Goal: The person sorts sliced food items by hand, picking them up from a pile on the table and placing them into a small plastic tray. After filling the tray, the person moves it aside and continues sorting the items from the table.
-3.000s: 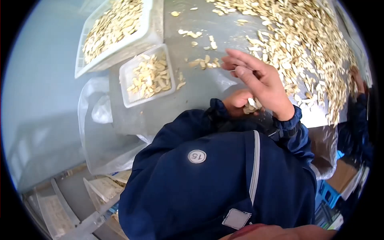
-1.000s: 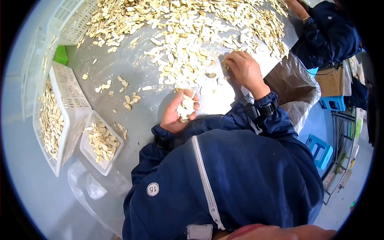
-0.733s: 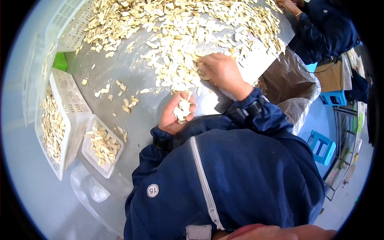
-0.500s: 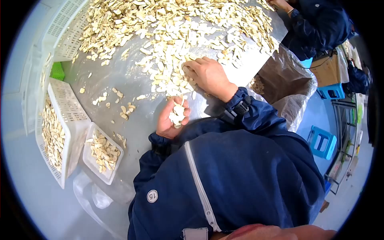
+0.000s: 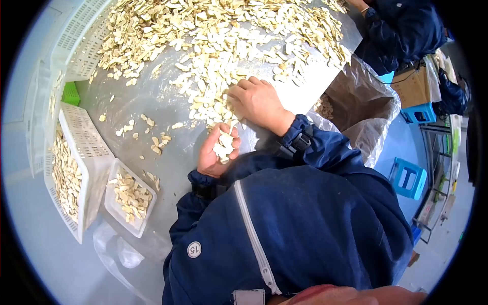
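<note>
My left hand (image 5: 215,152) is palm up, its fingers curled round a small handful of pale dried slices (image 5: 223,146). Just above it, my right hand (image 5: 258,103) lies back up at the near edge of a spread of the same slices (image 5: 209,76). The right fingers are bent and close together, with their tips down among the slices; whether they pinch any is hidden. Slices of cream and light brown cover the far part of the metal table (image 5: 168,107).
At the left stand a white perforated basket (image 5: 87,132) and a small white tray (image 5: 148,207), both holding slices. A plastic-lined bin (image 5: 373,109) stands right of the table. Another person's sleeve (image 5: 389,43) is at upper right. Blue stools (image 5: 408,179) stand on the floor.
My right hand has shifted slightly left along the near edge of the slices. My left hand keeps its handful in nearly the same place.
</note>
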A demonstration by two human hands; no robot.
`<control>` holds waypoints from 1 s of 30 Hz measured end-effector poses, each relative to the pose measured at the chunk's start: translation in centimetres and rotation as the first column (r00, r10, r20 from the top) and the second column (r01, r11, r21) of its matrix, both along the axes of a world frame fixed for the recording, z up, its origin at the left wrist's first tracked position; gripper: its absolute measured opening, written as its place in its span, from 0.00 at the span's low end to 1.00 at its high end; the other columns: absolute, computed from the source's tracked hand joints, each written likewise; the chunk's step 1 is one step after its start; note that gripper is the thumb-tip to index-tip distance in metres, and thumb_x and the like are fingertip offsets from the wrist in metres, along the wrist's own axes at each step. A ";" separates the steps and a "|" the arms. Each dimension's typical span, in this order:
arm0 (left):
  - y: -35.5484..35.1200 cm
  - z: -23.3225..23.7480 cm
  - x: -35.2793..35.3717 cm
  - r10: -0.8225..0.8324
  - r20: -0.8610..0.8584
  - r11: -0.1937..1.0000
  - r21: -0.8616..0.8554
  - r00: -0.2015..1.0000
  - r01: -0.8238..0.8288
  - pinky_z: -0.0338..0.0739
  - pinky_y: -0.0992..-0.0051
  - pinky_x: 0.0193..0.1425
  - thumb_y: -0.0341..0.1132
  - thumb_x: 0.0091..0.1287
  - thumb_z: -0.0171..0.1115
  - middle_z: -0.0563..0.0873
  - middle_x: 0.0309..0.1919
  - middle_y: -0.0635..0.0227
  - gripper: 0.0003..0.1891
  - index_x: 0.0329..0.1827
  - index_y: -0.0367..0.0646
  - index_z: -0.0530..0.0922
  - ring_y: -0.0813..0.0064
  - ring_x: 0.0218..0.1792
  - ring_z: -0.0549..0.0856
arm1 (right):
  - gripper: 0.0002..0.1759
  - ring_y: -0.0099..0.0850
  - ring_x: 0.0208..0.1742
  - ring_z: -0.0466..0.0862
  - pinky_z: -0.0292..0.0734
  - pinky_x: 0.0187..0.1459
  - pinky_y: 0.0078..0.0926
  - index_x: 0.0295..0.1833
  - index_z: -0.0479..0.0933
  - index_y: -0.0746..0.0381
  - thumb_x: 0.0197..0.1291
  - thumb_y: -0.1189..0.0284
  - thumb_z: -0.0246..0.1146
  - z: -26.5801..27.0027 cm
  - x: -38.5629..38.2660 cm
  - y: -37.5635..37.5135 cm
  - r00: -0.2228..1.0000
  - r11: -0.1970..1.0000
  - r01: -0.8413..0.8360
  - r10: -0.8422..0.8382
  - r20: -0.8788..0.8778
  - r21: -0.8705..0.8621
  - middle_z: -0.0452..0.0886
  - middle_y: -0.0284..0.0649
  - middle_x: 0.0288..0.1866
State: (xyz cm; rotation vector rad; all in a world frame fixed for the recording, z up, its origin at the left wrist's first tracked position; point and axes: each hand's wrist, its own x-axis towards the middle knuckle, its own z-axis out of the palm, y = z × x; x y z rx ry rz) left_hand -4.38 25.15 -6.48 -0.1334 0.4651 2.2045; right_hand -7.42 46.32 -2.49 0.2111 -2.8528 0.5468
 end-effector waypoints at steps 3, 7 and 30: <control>0.0 0.1 -0.1 -0.003 -0.003 1.000 -0.014 1.000 0.003 0.78 0.75 0.34 0.46 0.87 0.49 0.79 0.48 0.61 0.14 0.53 0.45 0.74 0.69 0.42 0.79 | 0.09 0.36 0.50 0.86 0.80 0.53 0.38 0.47 0.88 0.51 0.64 0.64 0.69 0.4 0.0 0.1 1.000 1.000 -0.016 0.016 -0.004 -0.025 0.88 0.33 0.44; 0.0 0.2 0.0 0.002 0.000 1.000 -0.010 1.000 -0.002 0.78 0.75 0.34 0.46 0.87 0.49 0.79 0.48 0.61 0.14 0.54 0.45 0.75 0.69 0.42 0.79 | 0.09 0.38 0.47 0.88 0.82 0.50 0.37 0.50 0.86 0.54 0.66 0.66 0.69 1.5 0.4 1.3 0.998 0.986 -0.045 0.039 -0.039 -0.159 0.90 0.37 0.43; -0.1 -0.6 -0.1 0.034 0.058 0.997 0.065 0.998 -0.038 0.83 0.71 0.33 0.53 0.86 0.47 0.86 0.50 0.56 0.22 0.63 0.43 0.78 0.62 0.43 0.87 | 0.12 0.49 0.51 0.89 0.85 0.53 0.37 0.56 0.87 0.58 0.68 0.73 0.69 4.3 3.6 1.4 0.991 0.767 -0.020 0.098 0.087 -0.642 0.89 0.46 0.52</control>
